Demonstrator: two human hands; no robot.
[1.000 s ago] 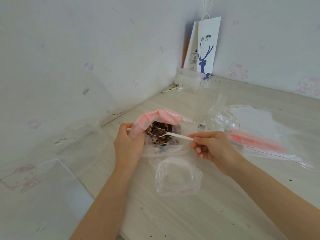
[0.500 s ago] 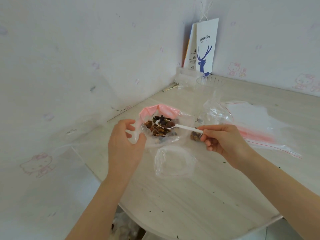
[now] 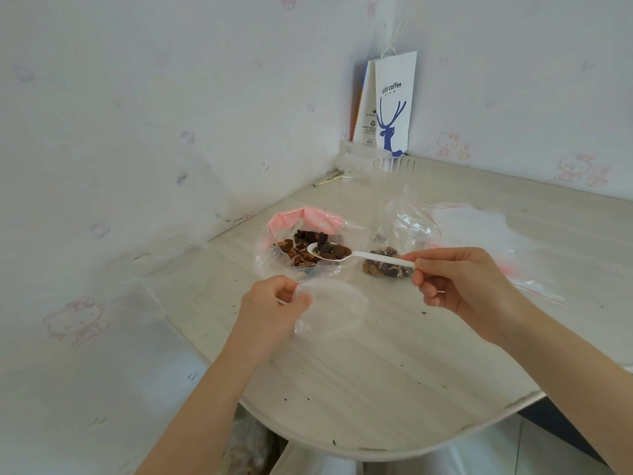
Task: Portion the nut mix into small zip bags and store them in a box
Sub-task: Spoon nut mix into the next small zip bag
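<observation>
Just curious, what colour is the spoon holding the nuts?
White. The spoon shows clearly in the head view, pinched by the right hand.

Bright, soft, even light; source out of view. Shadows barely visible on table (image 3: 376, 389). Left wall (image 3: 102, 132) washed out, low contrast. Small glints on crumpled clear bags (image 3: 411, 224) at far right. Empty zip bag (image 3: 329, 310) at left hand (image 3: 270, 306) barely separates from tabletop. Centre sharp: nut mix (image 3: 334, 250) on spoon (image 3: 363, 256) crisp, paper bag (image 3: 394, 104) print legible. Wide-angle bend curves near table edge; corners slightly soft.

Nut-laden white plastic spoon (image 3: 356, 256) over open nut mix bag (image 3: 291, 250); empty small zip bag (image 3: 332, 310) nearer, filled zip bag (image 3: 383, 267) beside.
</observation>
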